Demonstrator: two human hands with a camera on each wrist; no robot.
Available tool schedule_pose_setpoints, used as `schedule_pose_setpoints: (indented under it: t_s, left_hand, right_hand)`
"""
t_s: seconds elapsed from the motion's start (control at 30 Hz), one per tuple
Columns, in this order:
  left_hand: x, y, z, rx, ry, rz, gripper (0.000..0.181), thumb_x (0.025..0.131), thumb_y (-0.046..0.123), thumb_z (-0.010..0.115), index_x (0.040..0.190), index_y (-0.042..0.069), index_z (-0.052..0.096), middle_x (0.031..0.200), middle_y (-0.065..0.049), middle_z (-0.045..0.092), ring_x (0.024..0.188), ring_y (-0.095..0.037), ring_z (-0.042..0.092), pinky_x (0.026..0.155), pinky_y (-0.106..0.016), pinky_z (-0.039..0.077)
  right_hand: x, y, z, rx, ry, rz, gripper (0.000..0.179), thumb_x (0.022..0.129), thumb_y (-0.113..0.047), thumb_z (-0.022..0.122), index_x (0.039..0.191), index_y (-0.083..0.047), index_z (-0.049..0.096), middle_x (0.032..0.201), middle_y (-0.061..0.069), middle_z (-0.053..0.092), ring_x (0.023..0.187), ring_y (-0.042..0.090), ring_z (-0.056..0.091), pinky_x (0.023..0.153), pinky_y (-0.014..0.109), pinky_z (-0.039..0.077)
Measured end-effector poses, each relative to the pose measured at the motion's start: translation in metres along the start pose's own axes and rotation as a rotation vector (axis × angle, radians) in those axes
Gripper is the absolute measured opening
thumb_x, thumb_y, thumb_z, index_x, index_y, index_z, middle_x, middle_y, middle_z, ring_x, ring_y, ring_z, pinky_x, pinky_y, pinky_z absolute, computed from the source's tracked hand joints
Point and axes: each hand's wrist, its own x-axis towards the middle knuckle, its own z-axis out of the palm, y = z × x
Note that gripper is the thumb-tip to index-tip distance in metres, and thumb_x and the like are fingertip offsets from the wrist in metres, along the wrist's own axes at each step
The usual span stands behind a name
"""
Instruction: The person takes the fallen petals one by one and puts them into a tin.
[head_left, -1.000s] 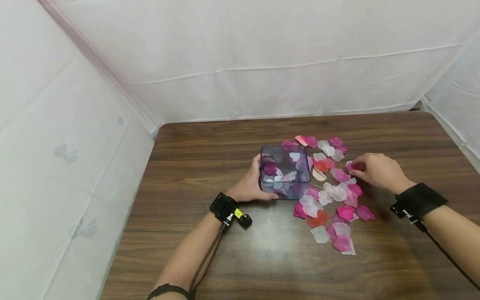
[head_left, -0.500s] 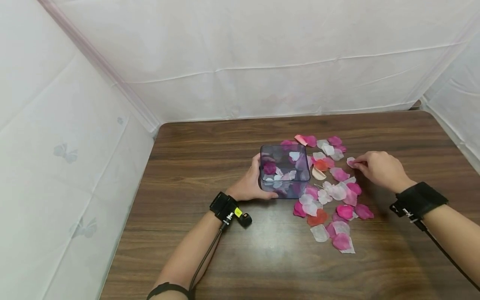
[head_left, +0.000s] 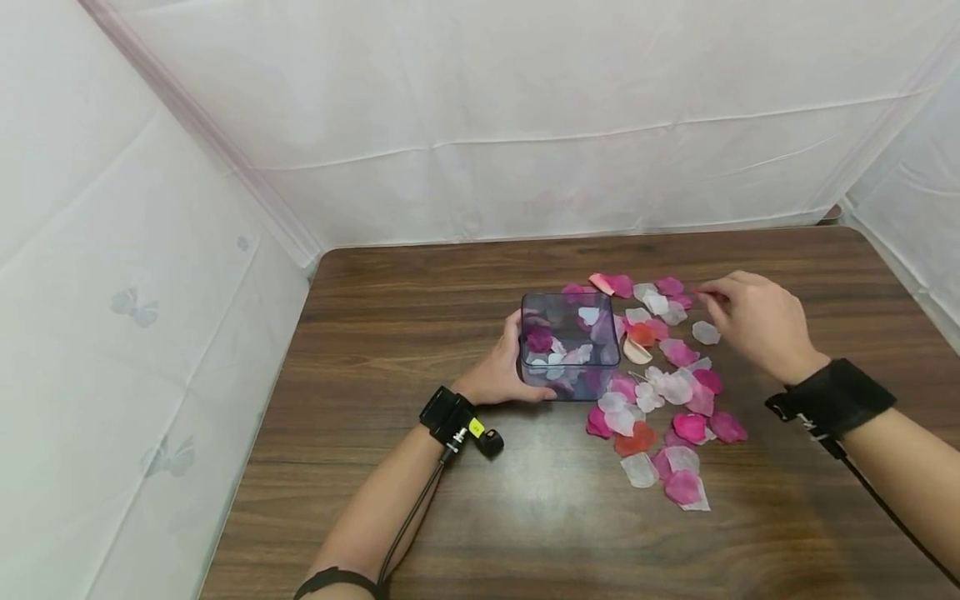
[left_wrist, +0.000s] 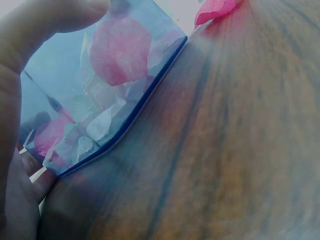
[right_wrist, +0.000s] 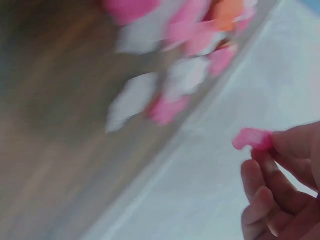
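Note:
My left hand [head_left: 498, 371] grips a see-through bluish box [head_left: 572, 364] by its left side, thumb along the near wall. Pink, white and dark magenta petals show inside it, and a pink petal [left_wrist: 121, 52] shows through the wall in the left wrist view. Above the table, my right hand [head_left: 765, 325] pinches a bright pink petal [right_wrist: 252, 138] between thumb and forefinger, the other fingers curled beneath. A lone white petal [head_left: 705, 332] lies on the table just left of that hand.
Pink, white and red-orange petals [head_left: 678, 352] are strewn on the wooden table [head_left: 450, 533] right of the box. Some lie behind the box, others toward the front. White sheeting [head_left: 480, 125] hangs behind the table and at both sides.
My right hand has moved up and away from the scattered petals with a pink petal pinched, and a white petal is left lying where it was. The left hand and box stay put.

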Motion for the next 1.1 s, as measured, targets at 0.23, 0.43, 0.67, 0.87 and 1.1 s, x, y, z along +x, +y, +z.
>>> schedule_pose_setpoints:
  t_s: [0.23,0.43,0.67,0.87,1.1]
  left_hand:
    - [-0.002,0.005,0.000,-0.017,-0.003,-0.025,0.121,0.067,0.015,0.095,0.152,0.010,0.009,0.146,-0.005,0.037,0.129,-0.018,0.044,0.112,-0.037,0.036]
    - [-0.001,0.000,0.000,0.011,0.001,-0.011,0.122,0.066,0.018,0.096,0.152,0.011,0.010,0.146,-0.003,0.037,0.128,-0.016,0.045,0.111,-0.036,0.037]
    - [-0.001,0.001,0.000,0.044,-0.009,-0.041,0.120,0.068,0.022,0.095,0.151,0.025,0.008,0.145,0.000,0.037,0.127,-0.013,0.044,0.110,-0.033,0.037]
    - [-0.001,0.000,0.001,0.056,-0.016,-0.036,0.121,0.069,0.023,0.094,0.151,0.025,0.006,0.146,-0.002,0.035,0.128,-0.014,0.044,0.111,-0.034,0.037]
    - [0.000,-0.003,0.000,0.048,-0.003,-0.015,0.122,0.067,0.022,0.095,0.152,0.021,0.007,0.145,-0.004,0.038,0.128,-0.015,0.044,0.111,-0.034,0.036]
  right_hand:
    - [0.018,-0.057,-0.004,0.032,0.145,-0.192,0.018,0.082,-0.005,0.080,0.099,0.000,0.076,0.089,0.015,0.070,0.078,0.031,0.064,0.059,0.047,0.055]
    - [0.035,-0.104,-0.003,0.090,0.196,-0.371,0.021,0.079,-0.002,0.083,0.098,0.004,0.076,0.087,0.015,0.069,0.079,0.030,0.065,0.065,0.045,0.058]
    - [0.044,-0.135,0.014,0.111,0.092,-0.502,0.019,0.083,-0.007,0.082,0.099,0.001,0.076,0.090,0.013,0.068,0.083,0.028,0.067,0.072,0.040,0.059]
    - [0.050,-0.142,0.025,0.076,-0.001,-0.494,0.016,0.087,-0.011,0.080,0.098,0.000,0.077,0.091,0.012,0.069,0.084,0.027,0.068,0.076,0.040,0.059]
    - [0.052,-0.140,0.027,0.071,-0.030,-0.468,0.016,0.086,-0.011,0.079,0.098,0.000,0.077,0.089,0.011,0.068,0.081,0.025,0.067,0.072,0.038,0.059]
